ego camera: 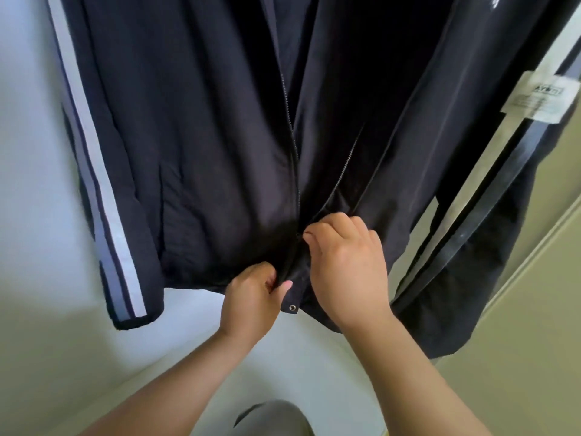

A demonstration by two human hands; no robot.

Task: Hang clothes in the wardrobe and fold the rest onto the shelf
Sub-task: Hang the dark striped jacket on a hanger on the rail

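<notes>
Head view shows a dark navy jacket (204, 136) hanging front-on against a white surface, its top out of frame. The left grip (251, 300) pinches the hem fabric just left of the zipper (294, 158), at its bottom end, fingers curled. The right grip (345, 269), a little higher and just beside it, pinches the zipper where the two tooth rows meet; the slider is hidden under the fingertips. Above that point the zipper lies open. Pale stripes (94, 184) run down both sleeves, and a white tag (534, 99) hangs on the right-edge sleeve.
</notes>
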